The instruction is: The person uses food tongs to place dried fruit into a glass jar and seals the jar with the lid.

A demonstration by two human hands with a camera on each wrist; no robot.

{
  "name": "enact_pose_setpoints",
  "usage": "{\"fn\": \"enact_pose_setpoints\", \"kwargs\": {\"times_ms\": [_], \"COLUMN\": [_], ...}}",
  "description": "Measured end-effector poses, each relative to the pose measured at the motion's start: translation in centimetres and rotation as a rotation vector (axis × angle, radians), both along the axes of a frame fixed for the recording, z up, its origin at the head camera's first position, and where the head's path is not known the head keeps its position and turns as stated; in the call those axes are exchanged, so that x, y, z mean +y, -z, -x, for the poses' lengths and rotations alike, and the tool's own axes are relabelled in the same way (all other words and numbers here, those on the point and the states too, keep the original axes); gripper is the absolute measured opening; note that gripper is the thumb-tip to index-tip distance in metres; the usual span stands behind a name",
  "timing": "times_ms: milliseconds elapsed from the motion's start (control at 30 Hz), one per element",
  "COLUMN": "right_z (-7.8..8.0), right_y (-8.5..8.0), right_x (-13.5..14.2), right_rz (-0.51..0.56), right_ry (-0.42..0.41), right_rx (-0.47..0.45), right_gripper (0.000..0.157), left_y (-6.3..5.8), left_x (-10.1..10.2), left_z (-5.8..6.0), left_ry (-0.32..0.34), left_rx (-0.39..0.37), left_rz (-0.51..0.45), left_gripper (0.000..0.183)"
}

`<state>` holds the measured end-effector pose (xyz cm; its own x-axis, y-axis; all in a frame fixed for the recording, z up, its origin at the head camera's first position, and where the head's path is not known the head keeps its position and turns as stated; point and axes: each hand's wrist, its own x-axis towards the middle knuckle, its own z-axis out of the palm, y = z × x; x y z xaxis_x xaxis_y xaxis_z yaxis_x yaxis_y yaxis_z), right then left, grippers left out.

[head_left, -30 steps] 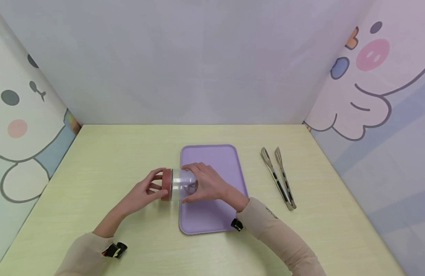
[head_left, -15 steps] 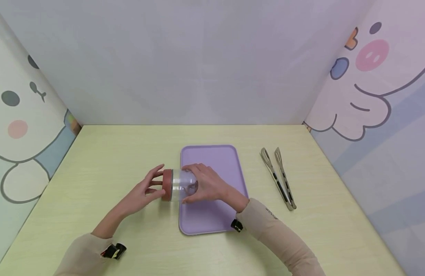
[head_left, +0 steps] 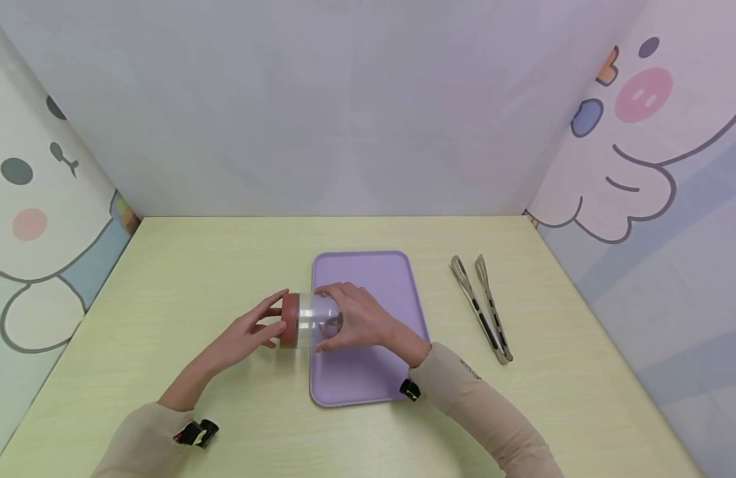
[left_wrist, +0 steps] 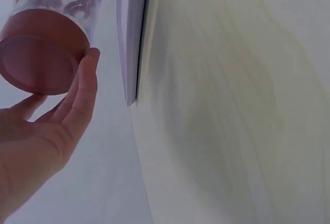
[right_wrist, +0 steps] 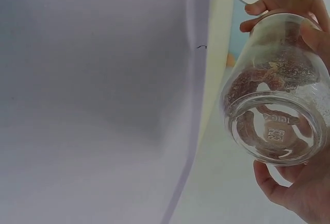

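A clear jar (head_left: 308, 320) with a brown-red lid (head_left: 289, 321) is held on its side above the left edge of a lilac tray (head_left: 368, 378). My right hand (head_left: 364, 318) grips the jar's body near its base. Thumb and fingers of my left hand (head_left: 242, 340) hold the lid's rim, with the palm away from its face. In the left wrist view the lid (left_wrist: 38, 64) sits on the jar's mouth. Through the jar's base (right_wrist: 276, 131), the right wrist view shows brownish pieces inside.
Metal tongs (head_left: 478, 311) with dark grip strips lie spread on the pale yellow table (head_left: 224, 265), right of the tray. A plain back wall (head_left: 344, 119) and cartoon-printed side panels (head_left: 642, 153) stand around the table.
My left fingers have loosened from the lid, then shifted around its rim and come against it again. The jar and my right hand stay in place.
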<state>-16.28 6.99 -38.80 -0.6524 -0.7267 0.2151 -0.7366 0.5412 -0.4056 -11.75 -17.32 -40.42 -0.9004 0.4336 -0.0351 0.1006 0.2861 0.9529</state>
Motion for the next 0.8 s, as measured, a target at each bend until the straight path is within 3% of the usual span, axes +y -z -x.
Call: {"fn": "enact_pose_setpoints", "kwargs": {"times_ms": [433,600,800], "right_z": [-0.07,-0.13,-0.15], "right_y": [-0.08,-0.12,-0.19], "right_x": [0.07,0.08,0.06], "right_rz": [0.003,-0.004,0.001], "right_ry": [-0.003,0.004,0.008], "right_rx": [-0.032,-0.037,-0.031], "right_gripper": [0.086,0.086,0.086], "left_y": [0.04,-0.11,-0.2], "left_x": [-0.55,-0.25,0.2], "left_z": [0.17,0.04,-0.12], "left_ry": [0.099,0.04,-0.036], "left_rx": [0.1,0.069,0.01], "left_rz": [-0.022,-0.013,0.048], "left_gripper": [0.071,0.071,0.059]}}
